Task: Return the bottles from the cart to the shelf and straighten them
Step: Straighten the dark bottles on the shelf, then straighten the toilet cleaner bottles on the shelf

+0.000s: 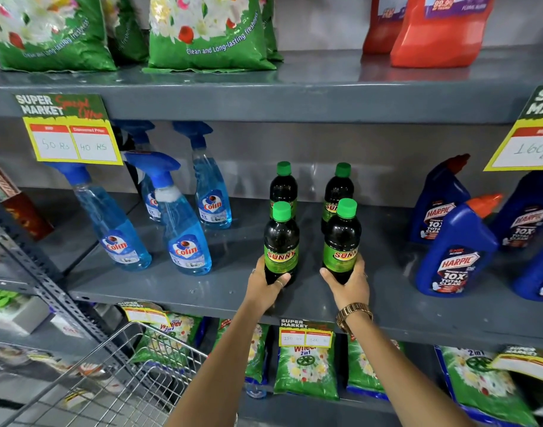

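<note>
Two dark bottles with green caps and green "SUNNY" labels stand upright at the front of the grey middle shelf [202,291]. My left hand [265,286] grips the base of the left front bottle [281,241]. Wrapped around the base of the right front bottle [341,241] is my right hand [348,283], with a gold watch on its wrist. Behind each stands another matching bottle, the back left bottle [283,184] and the back right bottle [338,188]. The wire cart [116,377] is at the lower left; no bottle shows in it.
Blue Colin spray bottles [184,229] stand left of the green-capped ones, blue Harpic bottles [455,257] to the right. Green detergent bags [208,35] and red jugs [439,32] fill the shelf above; more bags [307,371] lie below. Yellow price tags [73,140] hang from shelf edges.
</note>
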Demonstrator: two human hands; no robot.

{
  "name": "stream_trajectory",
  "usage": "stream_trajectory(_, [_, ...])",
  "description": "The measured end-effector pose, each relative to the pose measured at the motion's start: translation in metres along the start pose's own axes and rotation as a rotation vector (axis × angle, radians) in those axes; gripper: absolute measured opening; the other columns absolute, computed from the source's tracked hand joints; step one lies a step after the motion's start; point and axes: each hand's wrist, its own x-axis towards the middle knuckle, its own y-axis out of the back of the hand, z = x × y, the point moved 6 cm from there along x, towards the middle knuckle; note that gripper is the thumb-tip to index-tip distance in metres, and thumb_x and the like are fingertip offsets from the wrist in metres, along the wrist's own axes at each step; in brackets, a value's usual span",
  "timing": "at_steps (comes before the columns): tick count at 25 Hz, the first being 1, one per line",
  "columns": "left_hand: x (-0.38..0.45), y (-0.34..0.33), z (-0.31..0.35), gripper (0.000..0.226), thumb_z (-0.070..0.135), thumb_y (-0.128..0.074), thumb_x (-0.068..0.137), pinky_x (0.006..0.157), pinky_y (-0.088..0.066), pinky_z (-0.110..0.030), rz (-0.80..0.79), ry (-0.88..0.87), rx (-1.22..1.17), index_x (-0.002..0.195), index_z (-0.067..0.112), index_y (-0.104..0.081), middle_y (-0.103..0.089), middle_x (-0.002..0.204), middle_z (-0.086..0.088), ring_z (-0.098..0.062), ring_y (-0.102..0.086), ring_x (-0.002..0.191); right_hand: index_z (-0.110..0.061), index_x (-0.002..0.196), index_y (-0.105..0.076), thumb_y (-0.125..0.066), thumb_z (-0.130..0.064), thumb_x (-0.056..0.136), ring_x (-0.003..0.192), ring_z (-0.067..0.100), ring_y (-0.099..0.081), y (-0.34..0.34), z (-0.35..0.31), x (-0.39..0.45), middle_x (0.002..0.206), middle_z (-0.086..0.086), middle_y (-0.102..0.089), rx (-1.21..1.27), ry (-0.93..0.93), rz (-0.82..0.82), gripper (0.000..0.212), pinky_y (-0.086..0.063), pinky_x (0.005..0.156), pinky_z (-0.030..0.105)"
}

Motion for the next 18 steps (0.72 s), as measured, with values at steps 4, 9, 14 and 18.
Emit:
stream_trajectory(4, [-0.004,0.001,-0.001,0.068,0.015,-0.065,0.082,0.094,-0.035,-0.023,0.041,-0.026,-0.021,0.140,0.014,-0.030,-0.050,0.136,-0.007,-0.023,-0.046,0.126,-0.012,0.137,-0.033,-0.080,-0.016,0.068,0.122,0.032,-0.049,0.004,-0.002,-0.003,0.130,0.015,-0.053,0.001,-0.028,-0.009,0.083,-0.044,0.098,0.037])
stream_trajectory(9, [-0.030,0.007,-0.010,0.058,0.011,-0.072,0.074,0.095,-0.044,-0.035,0.414,-0.021,-0.169,0.122,0.005,-0.041,-0.050,0.118,-0.012,-0.024,-0.050,0.107,-0.011,0.137,-0.033,-0.081,-0.003,0.062,0.125,0.026,-0.046,0.025,0.007,-0.012,0.139,0.013,-0.045,0.077,-0.066,-0.005,0.090,-0.043,0.102,0.035])
stream_trajectory(14, [-0.054,-0.022,0.006,0.019,0.014,-0.064,0.080,0.066,-0.036,-0.029,0.440,-0.132,-0.079,0.087,0.014,-0.046,-0.050,0.079,-0.006,-0.022,-0.046,0.073,-0.004,0.116,-0.055,-0.071,0.004,0.072,0.106,0.027,-0.060,0.085,0.016,-0.014,0.121,0.016,-0.061,0.036,0.013,0.197,0.048,-0.049,0.083,0.031])
stream_trajectory(18, [-0.052,-0.064,0.029,0.014,0.013,-0.063,0.080,0.063,-0.035,-0.029,0.339,-0.215,0.000,0.075,0.013,-0.050,-0.046,0.061,0.001,-0.016,-0.042,0.059,-0.002,0.101,-0.061,-0.070,0.006,0.070,0.091,0.032,-0.064,0.141,0.033,-0.013,0.104,0.016,-0.068,-0.007,0.046,0.358,0.033,-0.053,0.075,0.038])
